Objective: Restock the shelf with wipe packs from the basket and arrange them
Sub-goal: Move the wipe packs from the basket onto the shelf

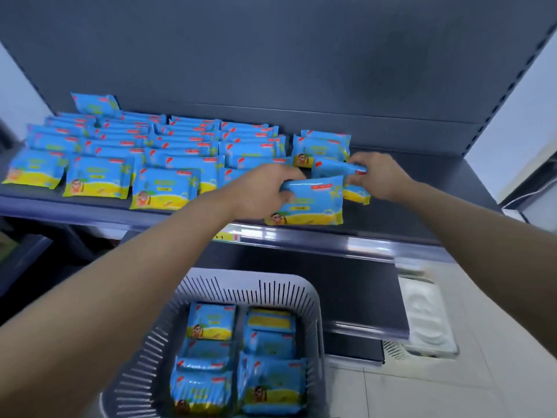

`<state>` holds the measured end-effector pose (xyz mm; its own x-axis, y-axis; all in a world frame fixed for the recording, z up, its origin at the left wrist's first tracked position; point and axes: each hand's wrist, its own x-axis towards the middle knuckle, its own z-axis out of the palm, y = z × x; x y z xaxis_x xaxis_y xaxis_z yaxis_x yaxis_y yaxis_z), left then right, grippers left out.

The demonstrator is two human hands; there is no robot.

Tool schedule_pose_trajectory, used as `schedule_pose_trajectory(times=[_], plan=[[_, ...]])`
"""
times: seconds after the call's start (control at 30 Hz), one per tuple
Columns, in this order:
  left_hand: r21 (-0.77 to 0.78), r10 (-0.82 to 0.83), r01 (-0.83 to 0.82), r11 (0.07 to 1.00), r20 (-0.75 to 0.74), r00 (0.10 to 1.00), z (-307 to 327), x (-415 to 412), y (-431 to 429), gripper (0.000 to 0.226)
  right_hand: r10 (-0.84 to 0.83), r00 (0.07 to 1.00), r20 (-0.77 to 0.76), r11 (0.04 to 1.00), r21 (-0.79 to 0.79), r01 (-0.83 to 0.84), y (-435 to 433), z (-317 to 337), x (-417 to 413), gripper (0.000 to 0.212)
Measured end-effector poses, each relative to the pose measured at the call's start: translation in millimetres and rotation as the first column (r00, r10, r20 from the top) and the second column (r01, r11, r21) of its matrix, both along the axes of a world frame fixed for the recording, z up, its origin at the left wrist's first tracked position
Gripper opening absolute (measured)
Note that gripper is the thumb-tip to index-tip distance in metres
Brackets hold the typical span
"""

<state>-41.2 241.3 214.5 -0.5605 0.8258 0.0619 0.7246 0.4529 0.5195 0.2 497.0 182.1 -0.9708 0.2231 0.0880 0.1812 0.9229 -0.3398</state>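
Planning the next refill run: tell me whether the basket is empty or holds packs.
Not empty. The basket holds several wipe packs in two columns, overlapping; how deep they stack, cannot tell.

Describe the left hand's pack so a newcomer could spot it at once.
On the dark shelf above the slotted basket, look right of the filled rows. The wipe pack is upright at the front edge, its top-left corner gripped by the left hand; the right hand grips another pack behind it.

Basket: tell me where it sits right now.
Head view, bottom centre: the grey basket sits below the shelf, between the two forearms, holding wipe packs.
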Motion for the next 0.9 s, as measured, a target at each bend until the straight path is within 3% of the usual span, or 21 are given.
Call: schedule_pose_trajectory(times=[0.2,0.53,0.73,0.9], plan=[[-0.07,0.092,-0.092,0.993,-0.008,0.996,-8.7,-28.6,51.3,0.03,0.081,0.996,0.031,0.996,-0.048,-0.079,33.1,-5.7,-48.3,0.024],[-0.163,0.147,-0.147,0.976,-0.014,0.989,-31.2,-63.9,95.8,0.037,0.102,0.989,0.105,0.994,0.022,-0.104,65.9,-14.4,-127.6,0.037],[-0.168,0.173,-0.177,0.97,-0.034,0.984,-39.4,-82.6,124.8,0.041,0.122,0.992,0.033,0.992,0.003,-0.122,81.4,-14.4,-132.5,0.033],[-0.206,0.166,-0.211,0.956,-0.216,0.962,-54.3,-94.9,142.4,0.035,0.059,0.993,-0.107,0.998,-0.014,-0.061,83.3,-3.9,-110.2,0.02]])
